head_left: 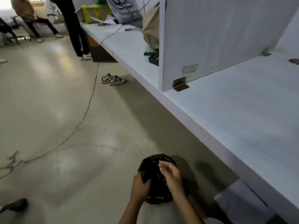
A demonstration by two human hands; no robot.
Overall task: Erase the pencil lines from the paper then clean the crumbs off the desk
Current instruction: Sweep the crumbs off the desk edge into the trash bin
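Nearest, low in view: left grip (140, 186) curled round the near rim of a black bag-lined bin (158, 191), holding it beside the counter's edge. Right grip (172, 177) poised over the bin's mouth, fingers bunched and pointing down. Cannot tell whether anything is pinched between them, since eraser crumbs would be too small to show here.

Probably a light bin with a thin, slippery, crinkly liner, so best taken by the stiff rim rather than the loose film. Crumbs likely weightless and apt to scatter or cling to skin, so better swept with the side of a palm than picked one by one.

To the right, below the counter (242, 110), a pale sheet-like thing (239, 201), possibly the paper, though not sure. No pencil lines or crumbs discernible on the white top.

Further along, an upright white divider (218, 38) fixed by a metal bracket (180, 84). Out on the floor (48, 94), a pair of sneakers (113, 79) and a trailing cable (90, 101).

Farthest, a seated person (25, 12) and a yellow-green box (92, 13). No readable brand, label or writing anywhere.
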